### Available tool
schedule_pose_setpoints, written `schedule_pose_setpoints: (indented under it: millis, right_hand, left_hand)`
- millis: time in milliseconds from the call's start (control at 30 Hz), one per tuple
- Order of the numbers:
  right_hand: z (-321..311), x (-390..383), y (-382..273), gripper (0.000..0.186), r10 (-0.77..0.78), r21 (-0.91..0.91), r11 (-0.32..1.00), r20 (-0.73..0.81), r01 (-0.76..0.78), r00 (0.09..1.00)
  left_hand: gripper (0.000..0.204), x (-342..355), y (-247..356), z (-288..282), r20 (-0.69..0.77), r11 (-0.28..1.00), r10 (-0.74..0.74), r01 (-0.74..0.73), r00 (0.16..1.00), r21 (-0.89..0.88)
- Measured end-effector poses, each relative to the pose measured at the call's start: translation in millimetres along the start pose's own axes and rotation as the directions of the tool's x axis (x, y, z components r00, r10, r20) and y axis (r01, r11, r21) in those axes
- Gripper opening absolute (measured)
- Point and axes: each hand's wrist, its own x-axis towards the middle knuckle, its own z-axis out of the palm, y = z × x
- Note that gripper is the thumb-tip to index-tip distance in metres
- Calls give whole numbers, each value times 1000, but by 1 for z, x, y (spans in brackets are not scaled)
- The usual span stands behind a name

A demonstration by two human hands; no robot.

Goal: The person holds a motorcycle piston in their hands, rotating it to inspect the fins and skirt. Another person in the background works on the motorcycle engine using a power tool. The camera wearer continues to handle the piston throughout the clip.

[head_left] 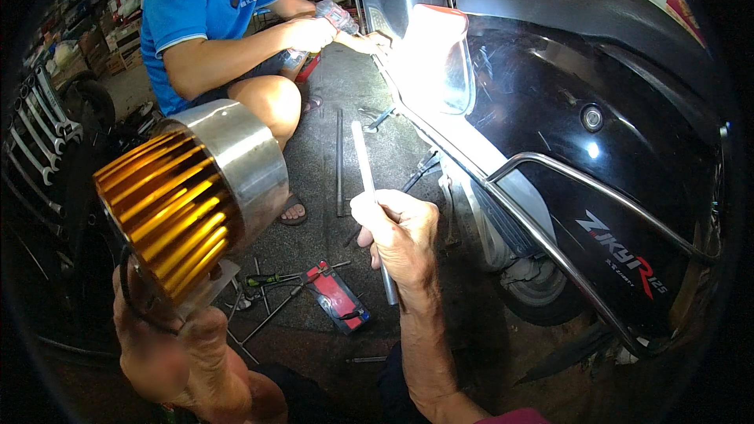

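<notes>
My left hand [173,353] is closed round the underside of a work lamp [236,149] with gold cooling fins and a silver housing. Bright light falls on the side of a black scooter [542,86]. Out in front, my right hand [404,235] grips a straight, light grey metal rod [363,153] near its middle, held steeply in the air. Its upper end points toward the scooter's metal guard rail [534,232]. The rod does not appear to touch the scooter.
A person in a blue shirt [196,0] crouches ahead, holding a power drill [336,17] near the rail. On the floor are a darker rod [340,161], a red and black case [334,294], a green-handled screwdriver [263,279] and a T-handle wrench [275,312]. Wrenches [35,133] hang at left.
</notes>
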Motion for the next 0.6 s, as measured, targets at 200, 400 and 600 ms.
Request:
schedule_pose_setpoints:
  millis: [200,400,600]
  right_hand:
    - [1,1,3,22,-18,-1,1000,0,18,1000]
    - [2,2,4,24,-21,-22,1000,9,21,1000]
    - [3,3,5,22,-11,-28,1000,8,11,1000]
  left_hand:
    - [45,-2,-2,1,-50,984,65,-56,997,169]
    - [42,8,1,-1,108,994,47,-57,993,89]
    - [45,6,0,3,77,997,9,-15,997,74]
